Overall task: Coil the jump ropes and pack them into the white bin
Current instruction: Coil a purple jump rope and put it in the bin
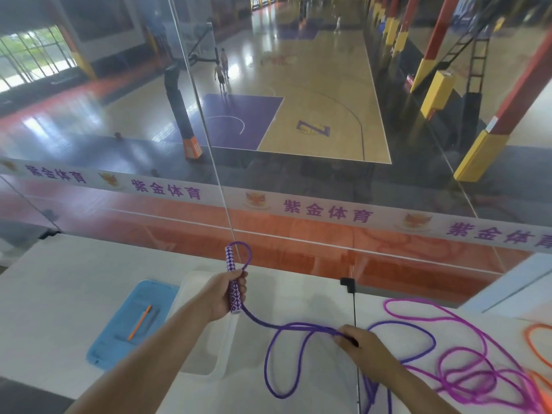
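So the left hand (225,294) is wrapped around the checkered handle (234,282) of the purple jump rope (276,363), holding it upright right over the white bin (198,370). The cord makes a small loop off the top of the handle, drops past the fingers and runs away from the bin to the right hand (360,343), which pinches a couple of strands together just above the bench (59,282). Below that hand one big purple loop hangs loose beside the bin, and more cord trails toward the near edge. Farther from the bin on the same side, a magenta rope (466,363) lies in a messy tangle, and an orange rope (537,342) peeks in at the frame edge, farthest out. On the bin's other side sits a blue tray (104,351) with an orange pen (140,322) in it. My read: this is early coiling of the first rope, nothing packed yet as far as I can see. Next move probably calls for bringing the pinched strands up to the handle hand and laying even loops there, keeping the purple cord from snagging the magenta pile.
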Action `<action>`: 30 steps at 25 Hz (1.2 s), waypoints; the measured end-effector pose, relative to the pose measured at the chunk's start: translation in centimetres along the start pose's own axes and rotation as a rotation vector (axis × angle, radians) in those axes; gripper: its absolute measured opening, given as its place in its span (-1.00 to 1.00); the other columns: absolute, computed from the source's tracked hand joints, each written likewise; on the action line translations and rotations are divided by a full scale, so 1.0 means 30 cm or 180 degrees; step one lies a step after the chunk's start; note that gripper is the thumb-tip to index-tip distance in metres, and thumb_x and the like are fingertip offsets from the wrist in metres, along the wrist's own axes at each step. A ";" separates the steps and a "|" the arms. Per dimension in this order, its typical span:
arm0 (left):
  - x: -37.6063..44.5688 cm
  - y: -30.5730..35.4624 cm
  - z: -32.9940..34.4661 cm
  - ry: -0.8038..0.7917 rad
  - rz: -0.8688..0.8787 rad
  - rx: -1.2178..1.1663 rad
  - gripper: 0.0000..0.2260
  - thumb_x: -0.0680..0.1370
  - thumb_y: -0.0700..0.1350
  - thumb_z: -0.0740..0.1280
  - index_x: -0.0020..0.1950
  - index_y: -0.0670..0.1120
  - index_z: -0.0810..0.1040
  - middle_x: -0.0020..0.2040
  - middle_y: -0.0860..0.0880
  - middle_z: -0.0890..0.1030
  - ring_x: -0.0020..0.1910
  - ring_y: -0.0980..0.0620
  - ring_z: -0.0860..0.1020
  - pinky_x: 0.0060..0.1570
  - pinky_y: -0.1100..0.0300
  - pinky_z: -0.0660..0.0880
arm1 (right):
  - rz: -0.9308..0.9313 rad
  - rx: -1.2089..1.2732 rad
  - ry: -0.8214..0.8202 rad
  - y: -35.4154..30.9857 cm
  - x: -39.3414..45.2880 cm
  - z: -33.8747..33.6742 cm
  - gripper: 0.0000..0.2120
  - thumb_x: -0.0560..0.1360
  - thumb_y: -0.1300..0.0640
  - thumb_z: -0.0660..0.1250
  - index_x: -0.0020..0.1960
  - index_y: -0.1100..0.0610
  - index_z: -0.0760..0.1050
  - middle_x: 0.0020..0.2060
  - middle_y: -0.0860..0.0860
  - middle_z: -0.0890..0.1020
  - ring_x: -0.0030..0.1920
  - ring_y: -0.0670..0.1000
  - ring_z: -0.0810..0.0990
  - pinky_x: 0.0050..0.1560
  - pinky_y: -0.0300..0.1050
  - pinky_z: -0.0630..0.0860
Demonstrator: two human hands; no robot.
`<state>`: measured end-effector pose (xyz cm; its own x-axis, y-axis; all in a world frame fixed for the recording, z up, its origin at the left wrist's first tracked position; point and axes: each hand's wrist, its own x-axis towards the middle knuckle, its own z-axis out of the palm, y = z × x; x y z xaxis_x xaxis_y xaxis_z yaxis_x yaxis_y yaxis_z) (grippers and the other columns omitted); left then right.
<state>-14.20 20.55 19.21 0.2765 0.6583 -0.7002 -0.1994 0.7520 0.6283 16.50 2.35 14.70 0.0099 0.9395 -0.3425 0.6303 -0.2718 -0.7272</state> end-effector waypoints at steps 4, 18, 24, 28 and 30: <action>-0.017 -0.144 0.068 -0.0207 -0.0122 0.1318 -0.87 0.68 -0.13 0.25 -0.01 -0.17 0.46 -0.24 -0.09 0.60 -0.43 0.06 0.41 -0.43 0.21 0.37 | -0.0195 0.0249 0.0056 -0.088 0.014 -0.002 -0.82 0.64 -0.07 0.24 -0.06 -0.04 0.55 -0.16 -0.04 0.63 -0.13 -0.07 0.59 -0.09 -0.27 0.48; -0.133 -0.343 0.176 -0.1215 -0.0393 0.2574 -0.81 0.54 0.00 0.45 -0.09 -0.11 0.57 -0.26 -0.05 0.61 -0.45 0.10 0.38 -0.39 0.26 0.37 | -0.0101 -0.0444 0.0630 -0.128 0.118 -0.002 -0.75 0.64 -0.05 0.25 0.22 0.00 0.59 0.06 -0.12 0.66 0.01 -0.14 0.59 -0.03 -0.36 0.52; -0.105 -0.323 0.071 -0.1085 -0.0437 0.1386 -0.82 0.61 -0.06 0.40 -0.09 -0.15 0.57 -0.21 -0.13 0.59 -0.26 0.00 0.57 -0.25 0.21 0.50 | -0.0006 -0.0244 0.0468 -0.086 0.116 -0.038 -0.87 0.63 -0.03 0.27 0.02 -0.02 0.56 -0.13 -0.09 0.63 -0.14 -0.15 0.57 -0.18 -0.41 0.42; -0.084 -0.259 -0.010 -0.0686 -0.0397 0.0070 -0.86 0.57 -0.12 0.38 -0.16 -0.11 0.51 -0.35 -0.03 0.45 -0.47 0.09 0.45 -0.47 0.22 0.45 | 0.0251 -0.0118 0.0302 -0.034 0.094 -0.106 -0.81 0.62 -0.04 0.28 -0.08 0.02 0.56 -0.25 -0.05 0.61 -0.24 -0.10 0.56 -0.20 -0.31 0.44; -0.061 -0.233 -0.040 -0.0221 -0.0245 -0.0458 -0.82 0.58 -0.07 0.36 -0.17 -0.10 0.48 -0.40 0.01 0.43 -0.52 0.10 0.44 -0.50 0.25 0.44 | 0.0345 0.0034 0.0337 -0.023 0.068 -0.127 -0.81 0.65 -0.01 0.24 -0.05 0.02 0.57 -0.29 -0.11 0.56 -0.28 -0.15 0.51 -0.22 -0.33 0.41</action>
<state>-14.45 14.13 15.69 0.3593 0.5985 -0.7161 -0.3063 0.8004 0.5153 19.06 5.24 16.77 0.1596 0.9211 -0.3550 0.6128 -0.3744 -0.6960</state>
